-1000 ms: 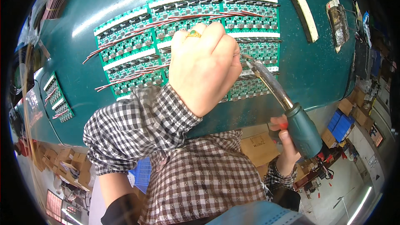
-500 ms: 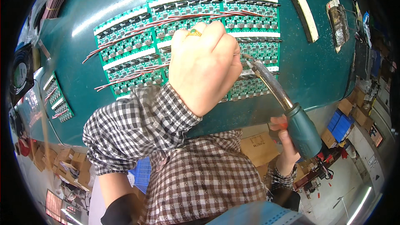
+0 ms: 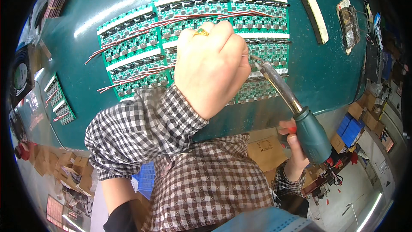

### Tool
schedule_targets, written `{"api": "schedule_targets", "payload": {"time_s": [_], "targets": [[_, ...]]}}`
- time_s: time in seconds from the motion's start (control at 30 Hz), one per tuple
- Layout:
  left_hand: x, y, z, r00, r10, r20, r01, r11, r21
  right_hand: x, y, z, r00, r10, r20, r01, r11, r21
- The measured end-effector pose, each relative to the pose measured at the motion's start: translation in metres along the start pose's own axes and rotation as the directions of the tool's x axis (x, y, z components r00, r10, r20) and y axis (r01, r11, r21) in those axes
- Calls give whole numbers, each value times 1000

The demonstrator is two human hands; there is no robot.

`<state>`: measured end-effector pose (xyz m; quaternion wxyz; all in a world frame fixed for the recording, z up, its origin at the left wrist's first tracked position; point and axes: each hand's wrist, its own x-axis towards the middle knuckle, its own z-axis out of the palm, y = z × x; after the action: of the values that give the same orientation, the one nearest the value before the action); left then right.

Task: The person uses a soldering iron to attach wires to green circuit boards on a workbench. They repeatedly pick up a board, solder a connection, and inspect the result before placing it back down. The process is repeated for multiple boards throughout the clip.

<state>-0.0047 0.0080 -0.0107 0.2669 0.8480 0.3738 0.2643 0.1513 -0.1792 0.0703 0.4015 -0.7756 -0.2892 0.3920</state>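
Observation:
My right hand (image 3: 297, 154) is wrapped round the green handle of a soldering iron (image 3: 315, 135). The iron slants up and left, its tip beside the fingers of my left hand (image 3: 212, 68). That left hand is closed, knuckles up, over the middle of a panel of green circuit boards (image 3: 262, 51); a ring with a green stone is on one finger. What its fingertips pinch is hidden beneath the hand. Red, black and white wires (image 3: 139, 31) lie in rows across the boards, with short black wires (image 3: 268, 41) along the white strips.
The boards lie on a green table mat (image 3: 240, 118). A smaller board piece (image 3: 59, 99) lies at the left, near a black fan (image 3: 21, 75). A pale curved strip (image 3: 310, 6) and a dirty, dark block (image 3: 349, 25) are at the far right. Bundled wires (image 3: 56, 6) lie far left.
Almost nothing differs. My left hand and the soldering iron have shifted very slightly; both grips are the same.

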Motion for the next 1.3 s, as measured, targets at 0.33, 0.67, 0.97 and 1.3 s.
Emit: {"api": "schedule_targets", "payload": {"time_s": [0.33, 0.67, 0.97, 1.3], "targets": [[0, -2, 1, 1000, 8, -10, -8, 1000, -3, 1, 0, 0, 1000, -10, 3, 10, 1000, -24], [0, -2, 1, 1000, 6, 4, -6, 1000, 2, -2, 0, -1, 1000, 17, -1, -17, 999, -37], [1, -2, 0, 1000, 9, -9, -10, 1000, -26, -5, 3, 4, 995, -49, -90, 45, 998, -38], [1, -3, 0, 1000, 6, -23, -7, 1000, -23, -3, 8, 0, 993, -106, -52, 101, 991, -87]]}}
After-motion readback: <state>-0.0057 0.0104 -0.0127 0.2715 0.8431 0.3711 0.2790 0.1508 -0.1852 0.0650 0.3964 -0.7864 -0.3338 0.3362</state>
